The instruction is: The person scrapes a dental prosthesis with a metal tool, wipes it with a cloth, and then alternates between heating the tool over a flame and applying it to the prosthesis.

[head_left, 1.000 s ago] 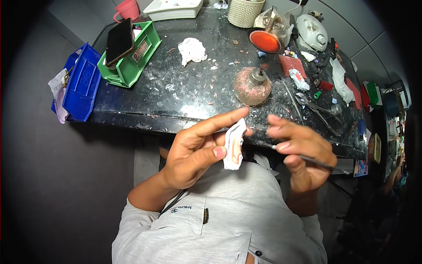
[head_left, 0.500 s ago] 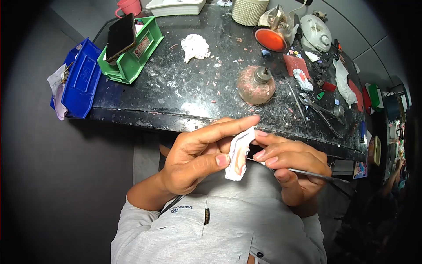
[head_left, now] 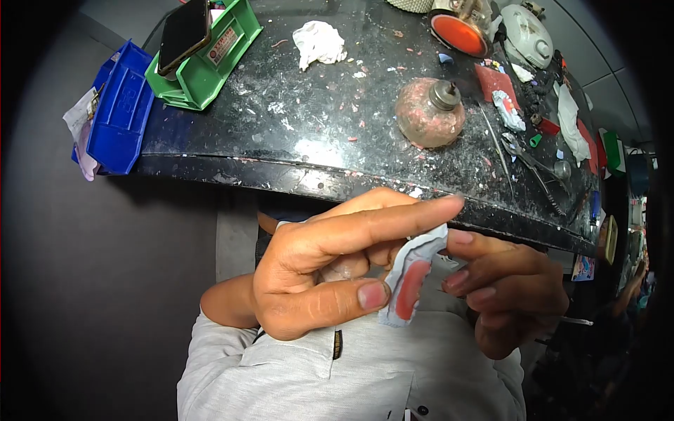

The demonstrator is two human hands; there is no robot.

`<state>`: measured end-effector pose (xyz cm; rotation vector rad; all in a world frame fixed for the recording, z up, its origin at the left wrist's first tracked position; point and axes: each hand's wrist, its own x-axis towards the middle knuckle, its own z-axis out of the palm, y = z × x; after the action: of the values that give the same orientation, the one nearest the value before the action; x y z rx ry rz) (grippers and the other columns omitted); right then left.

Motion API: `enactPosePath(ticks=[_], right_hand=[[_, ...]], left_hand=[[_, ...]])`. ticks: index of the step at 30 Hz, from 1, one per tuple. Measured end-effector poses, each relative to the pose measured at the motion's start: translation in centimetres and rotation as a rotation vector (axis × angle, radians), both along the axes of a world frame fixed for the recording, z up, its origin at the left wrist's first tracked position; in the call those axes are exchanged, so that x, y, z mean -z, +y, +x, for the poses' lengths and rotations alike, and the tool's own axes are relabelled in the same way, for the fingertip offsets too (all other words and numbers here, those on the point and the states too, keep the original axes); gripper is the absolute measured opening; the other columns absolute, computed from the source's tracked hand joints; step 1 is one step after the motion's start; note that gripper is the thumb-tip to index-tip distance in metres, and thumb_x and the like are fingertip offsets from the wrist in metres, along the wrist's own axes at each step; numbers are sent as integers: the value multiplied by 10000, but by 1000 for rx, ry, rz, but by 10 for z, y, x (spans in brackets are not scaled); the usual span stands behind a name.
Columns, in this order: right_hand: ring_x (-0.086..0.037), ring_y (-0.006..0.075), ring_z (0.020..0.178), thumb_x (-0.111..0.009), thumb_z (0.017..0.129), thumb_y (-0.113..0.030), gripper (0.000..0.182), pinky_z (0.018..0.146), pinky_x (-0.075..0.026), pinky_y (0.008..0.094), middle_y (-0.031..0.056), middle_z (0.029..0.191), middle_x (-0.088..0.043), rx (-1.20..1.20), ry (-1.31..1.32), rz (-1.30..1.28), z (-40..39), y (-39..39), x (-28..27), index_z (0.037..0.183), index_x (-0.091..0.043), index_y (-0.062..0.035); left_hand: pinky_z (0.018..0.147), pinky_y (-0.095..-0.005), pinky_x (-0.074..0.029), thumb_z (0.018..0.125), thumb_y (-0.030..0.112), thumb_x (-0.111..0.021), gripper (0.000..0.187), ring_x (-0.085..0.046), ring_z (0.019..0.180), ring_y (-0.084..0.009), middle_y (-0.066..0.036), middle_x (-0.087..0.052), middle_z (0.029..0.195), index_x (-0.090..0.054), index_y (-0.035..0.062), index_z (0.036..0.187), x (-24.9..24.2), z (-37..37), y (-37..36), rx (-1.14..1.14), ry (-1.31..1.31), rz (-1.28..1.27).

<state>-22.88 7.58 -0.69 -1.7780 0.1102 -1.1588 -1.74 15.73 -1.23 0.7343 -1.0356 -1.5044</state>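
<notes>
Between its thumb and fingers my left hand (head_left: 330,259) grips a small white plaster dental cast (head_left: 397,277), held upright in front of my shirt. A smooth pink wax patch (head_left: 413,289) covers the side facing the right. My right hand (head_left: 512,288) is curled around a thin metal wax carver (head_left: 579,321), whose end sticks out past the fingers on the right; the rest is hidden behind them. Fingertips of that hand sit close beside the cast's right edge. Beyond the hands, a round, wax-stained spirit lamp (head_left: 425,116) with a metal neck stands on the black table (head_left: 260,133).
At the left are a blue bin (head_left: 123,112) and a green bin (head_left: 193,81) with a phone (head_left: 184,35) on it. White crumpled tissue (head_left: 318,43) lies at the back. Pliers (head_left: 537,172), a pink wax sheet (head_left: 495,83) and scraps crowd the right side.
Both hands and the cast have come closer to the camera and tilted, so the pink patch shows more fully. The carver's working end no longer shows beside the cast. The camera view has shifted.
</notes>
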Motion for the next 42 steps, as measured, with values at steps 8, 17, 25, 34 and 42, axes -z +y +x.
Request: enactPosePath(ticks=[8, 17, 25, 34, 42], right_hand=[[-708, 414, 1004, -681, 890, -38, 123, 844, -620, 453, 240, 926, -704, -13, 79, -45, -6, -3, -4, 964, -655, 58], [-693, 386, 1066, -679, 895, -18, 125, 848, -622, 424, 199, 1008, -703, -96, 178, -119, -14, -8, -11, 1004, -647, 33], [-702, 391, 1040, -678, 911, -39, 118, 853, -617, 438, 193, 964, -712, -58, 139, -87, -11, -1, -11, 999, -654, 35], [-732, 388, 914, -630, 965, -112, 165, 829, -616, 461, 219, 911, -706, 95, 3, -96, -12, 2, -12, 960, -647, 52], [-734, 362, 903, -621, 979, -129, 183, 842, -609, 501, 221, 930, -703, 90, 25, -101, -5, 2, -8, 983, -642, 53]], left_hand=[[1041, -381, -410, 815, 97, -626, 680, -536, 1226, -303, -268, -510, 1329, -425, -177, 1404, 3, 0, 2, 49, 63, 11], [776, -248, -402, 923, 77, -595, 627, -489, 987, -154, -197, -523, 1258, -369, -137, 1466, 9, 3, -3, 98, -43, -215], [1040, -399, -412, 913, 138, -621, 640, -515, 1255, -315, -307, -475, 1366, -394, -184, 1417, 6, 4, 0, 101, -69, -177], [964, -326, -448, 949, 21, -558, 627, -564, 1073, -179, -211, -449, 1370, -296, -131, 1497, 10, 2, -4, 102, 118, -162], [966, -343, -452, 949, -7, -536, 653, -594, 1033, -182, -219, -436, 1391, -242, -115, 1522, 12, 0, -4, 104, 155, -140]])
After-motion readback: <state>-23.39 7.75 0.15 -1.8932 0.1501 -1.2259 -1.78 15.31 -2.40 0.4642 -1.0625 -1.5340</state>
